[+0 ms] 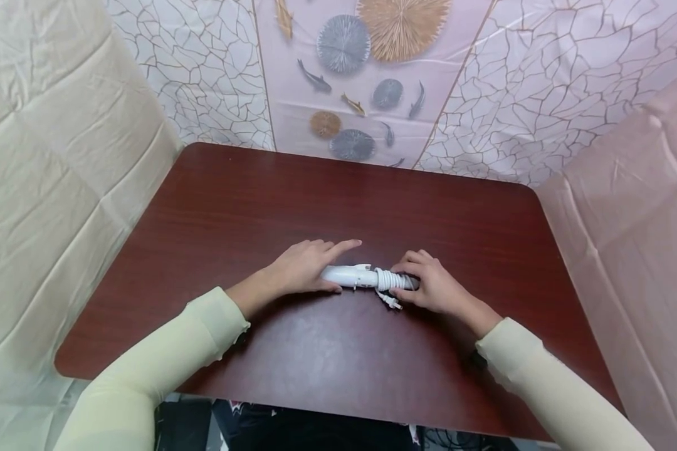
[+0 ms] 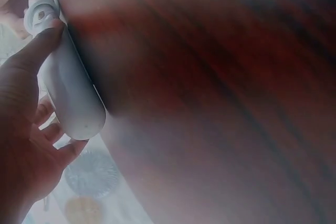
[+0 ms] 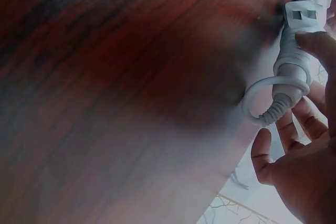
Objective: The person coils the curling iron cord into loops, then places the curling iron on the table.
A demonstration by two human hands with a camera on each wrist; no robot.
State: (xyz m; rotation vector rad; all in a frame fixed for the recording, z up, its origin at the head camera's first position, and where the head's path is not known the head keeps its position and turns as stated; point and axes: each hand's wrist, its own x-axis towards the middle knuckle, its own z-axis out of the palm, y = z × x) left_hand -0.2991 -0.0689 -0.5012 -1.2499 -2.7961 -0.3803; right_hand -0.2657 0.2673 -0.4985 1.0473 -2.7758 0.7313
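Observation:
A white, wand-shaped electric appliance (image 1: 346, 275) lies crosswise between both hands, low over the table. Its white cord (image 1: 389, 280) is wound in coils around the right end, and the two-prong plug (image 1: 392, 302) hangs off toward the near side. My left hand (image 1: 301, 266) holds the smooth, rounded end (image 2: 84, 114), thumb on one side and fingers behind. My right hand (image 1: 431, 282) grips the coiled end, its thumb on the wrapped cord. In the right wrist view, a ribbed cord sleeve (image 3: 275, 109) and a square piece with two openings (image 3: 303, 15) show.
The dark reddish-brown table (image 1: 316, 200) has rounded corners. Behind it hangs a patterned curtain (image 1: 350, 94), with pale cloth (image 1: 51, 156) along the left and pinkish cloth (image 1: 626, 219) along the right. Cables (image 1: 454, 438) show below the near edge.

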